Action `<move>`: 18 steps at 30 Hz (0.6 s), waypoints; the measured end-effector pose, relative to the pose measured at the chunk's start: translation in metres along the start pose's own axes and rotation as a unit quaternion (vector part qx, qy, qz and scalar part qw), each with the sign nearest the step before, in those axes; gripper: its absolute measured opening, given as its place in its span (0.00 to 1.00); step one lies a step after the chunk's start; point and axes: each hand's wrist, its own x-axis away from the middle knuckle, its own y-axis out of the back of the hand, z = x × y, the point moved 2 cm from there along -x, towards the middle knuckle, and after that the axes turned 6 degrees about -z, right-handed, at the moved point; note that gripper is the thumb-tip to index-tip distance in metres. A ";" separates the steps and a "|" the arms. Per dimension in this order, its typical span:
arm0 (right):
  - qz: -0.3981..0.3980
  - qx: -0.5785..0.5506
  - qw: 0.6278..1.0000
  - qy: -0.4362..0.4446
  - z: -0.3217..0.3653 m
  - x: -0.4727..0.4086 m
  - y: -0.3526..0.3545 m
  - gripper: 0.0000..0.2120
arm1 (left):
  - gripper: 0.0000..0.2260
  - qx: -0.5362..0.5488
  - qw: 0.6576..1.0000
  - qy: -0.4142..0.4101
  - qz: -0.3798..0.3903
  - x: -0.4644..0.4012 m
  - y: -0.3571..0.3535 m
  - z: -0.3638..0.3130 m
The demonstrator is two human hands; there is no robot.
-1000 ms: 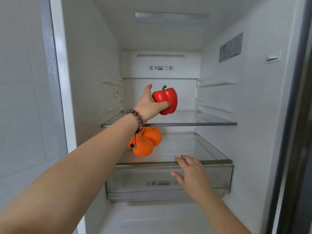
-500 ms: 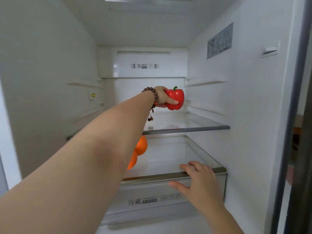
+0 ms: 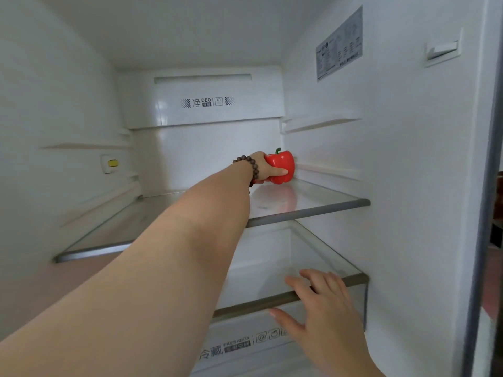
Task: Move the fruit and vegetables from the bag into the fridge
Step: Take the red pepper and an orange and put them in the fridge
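A red bell pepper (image 3: 284,164) with a green stem sits at the back right of the glass shelf (image 3: 304,205) inside the open fridge. My left hand (image 3: 268,168), with a bead bracelet on its wrist, grips the pepper from the left, thumb across its front. The pepper's base looks to be touching the glass. My right hand (image 3: 322,308) rests with spread fingers on the front rim of the clear drawer (image 3: 245,346) below. My left forearm hides the oranges on the lower level. The bag is out of view.
The fridge's white right wall (image 3: 408,159) stands close beside the pepper, with empty shelf rails above. A yellow-marked switch (image 3: 112,163) sits on the left wall. The left part of the glass shelf is bare. The door edge runs down the far right.
My left arm has reached deeper and to the right, lowering the pepper onto the back right of the glass shelf. The view has moved closer, and my forearm now covers the oranges.
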 end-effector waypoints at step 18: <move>0.028 -0.030 0.999 -0.032 -0.001 0.001 -0.003 0.24 | 0.44 -0.077 0.993 0.017 -0.085 0.007 0.020 -0.007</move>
